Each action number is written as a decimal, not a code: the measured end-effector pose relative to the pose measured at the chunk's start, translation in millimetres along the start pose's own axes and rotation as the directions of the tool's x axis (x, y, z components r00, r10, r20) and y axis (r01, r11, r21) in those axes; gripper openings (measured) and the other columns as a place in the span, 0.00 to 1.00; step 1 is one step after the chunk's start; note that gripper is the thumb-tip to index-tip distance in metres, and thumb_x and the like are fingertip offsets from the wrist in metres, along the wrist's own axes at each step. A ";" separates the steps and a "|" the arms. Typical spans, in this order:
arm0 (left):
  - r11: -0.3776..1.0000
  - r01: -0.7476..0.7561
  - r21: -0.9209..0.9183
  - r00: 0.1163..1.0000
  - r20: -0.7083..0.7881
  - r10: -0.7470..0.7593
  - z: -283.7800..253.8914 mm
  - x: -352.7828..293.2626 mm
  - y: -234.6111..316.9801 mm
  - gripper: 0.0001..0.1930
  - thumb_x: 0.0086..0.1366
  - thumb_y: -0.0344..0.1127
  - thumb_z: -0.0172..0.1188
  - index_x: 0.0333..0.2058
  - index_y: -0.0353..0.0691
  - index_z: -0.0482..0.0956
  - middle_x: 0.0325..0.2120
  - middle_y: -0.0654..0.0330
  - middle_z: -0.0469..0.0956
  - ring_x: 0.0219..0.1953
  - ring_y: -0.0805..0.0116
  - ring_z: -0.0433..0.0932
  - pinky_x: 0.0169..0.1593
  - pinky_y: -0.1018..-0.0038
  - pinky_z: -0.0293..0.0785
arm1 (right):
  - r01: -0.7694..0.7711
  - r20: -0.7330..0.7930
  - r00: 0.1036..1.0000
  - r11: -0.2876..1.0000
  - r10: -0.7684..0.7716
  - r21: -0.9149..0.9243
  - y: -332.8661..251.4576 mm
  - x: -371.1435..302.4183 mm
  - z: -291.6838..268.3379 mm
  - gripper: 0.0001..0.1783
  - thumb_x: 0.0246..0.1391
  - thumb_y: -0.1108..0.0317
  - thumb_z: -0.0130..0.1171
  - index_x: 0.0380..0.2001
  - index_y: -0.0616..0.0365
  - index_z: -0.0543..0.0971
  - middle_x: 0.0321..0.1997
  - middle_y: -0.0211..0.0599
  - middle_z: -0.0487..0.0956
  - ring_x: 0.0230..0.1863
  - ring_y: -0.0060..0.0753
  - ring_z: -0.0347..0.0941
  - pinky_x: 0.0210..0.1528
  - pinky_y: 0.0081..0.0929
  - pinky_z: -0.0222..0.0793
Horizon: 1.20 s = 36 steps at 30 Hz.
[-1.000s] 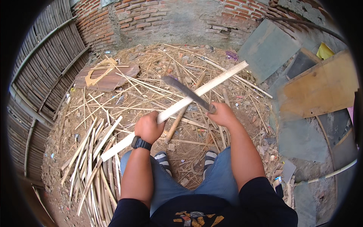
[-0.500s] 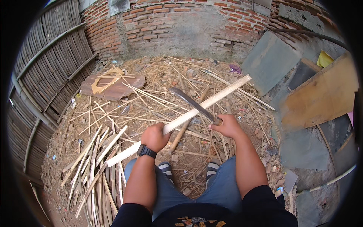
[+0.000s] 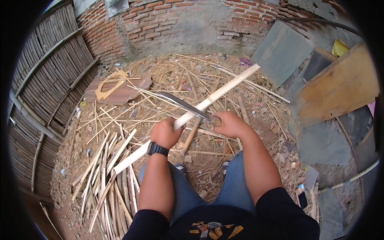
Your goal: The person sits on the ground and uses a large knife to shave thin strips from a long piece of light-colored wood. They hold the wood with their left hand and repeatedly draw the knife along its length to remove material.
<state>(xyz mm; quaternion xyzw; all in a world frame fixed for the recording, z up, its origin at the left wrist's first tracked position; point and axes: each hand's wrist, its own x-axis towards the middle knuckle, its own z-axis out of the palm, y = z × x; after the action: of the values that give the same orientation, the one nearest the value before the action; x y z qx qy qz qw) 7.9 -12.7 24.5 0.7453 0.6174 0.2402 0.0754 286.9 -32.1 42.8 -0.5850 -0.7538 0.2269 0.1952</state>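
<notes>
My left hand [image 3: 166, 133], with a black watch on its wrist, is closed round a long pale bamboo strip [image 3: 230, 87]. The strip slants from beside my left knee up to the far right. In my right hand [image 3: 232, 125] is the wooden handle of a machete [image 3: 182, 103]. Its dark blade points to the far left and crosses over the strip just beyond my left hand. From this angle I cannot tell whether the edge touches the strip.
Split bamboo strips [image 3: 106, 184] lie heaped at my left. A brown board [image 3: 116, 89] with a pale cut piece lies farther off. Grey and tan sheets [image 3: 340, 86] lean at the right. A brick wall [image 3: 176, 26] closes the back, a bamboo fence [image 3: 48, 76] the left side.
The machete has slid nearer along the strip, toward my left hand, and its blade now points more to the left. My right hand has moved slightly left and nearer.
</notes>
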 end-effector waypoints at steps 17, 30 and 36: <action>0.999 -0.040 -0.004 0.999 0.004 0.040 14.7 1.1 -11.2 0.21 0.59 0.54 0.74 0.32 0.40 0.85 0.25 0.48 0.84 0.30 0.45 0.84 0.37 0.54 0.79 | -0.118 -0.077 0.992 0.974 0.105 -0.192 23.7 -1.4 0.2 0.23 0.50 0.56 0.70 0.49 0.51 0.83 0.42 0.52 0.86 0.49 0.58 0.82 0.52 0.51 0.77; 1.000 -0.016 0.024 1.000 -0.020 0.017 13.0 -14.1 -29.3 0.21 0.57 0.53 0.76 0.30 0.41 0.84 0.25 0.49 0.83 0.31 0.44 0.84 0.37 0.54 0.79 | -0.278 -0.168 0.951 0.956 0.260 -0.093 42.1 3.6 3.2 0.30 0.51 0.55 0.70 0.58 0.51 0.82 0.48 0.53 0.86 0.52 0.56 0.82 0.56 0.47 0.78; 0.997 -0.076 0.017 0.997 -0.007 0.076 17.0 -8.7 -30.9 0.21 0.58 0.54 0.75 0.29 0.40 0.82 0.26 0.48 0.84 0.32 0.44 0.84 0.38 0.52 0.79 | -0.072 0.031 0.996 0.959 0.084 -0.274 19.6 9.2 22.2 0.26 0.48 0.56 0.70 0.53 0.47 0.84 0.43 0.46 0.87 0.48 0.54 0.84 0.52 0.49 0.78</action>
<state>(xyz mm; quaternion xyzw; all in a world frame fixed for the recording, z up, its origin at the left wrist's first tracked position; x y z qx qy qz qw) -12.8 -10.9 -5.3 0.7680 0.5908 0.2405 0.0575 287.8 -21.5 13.6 -0.6305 -0.7582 0.1408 0.0877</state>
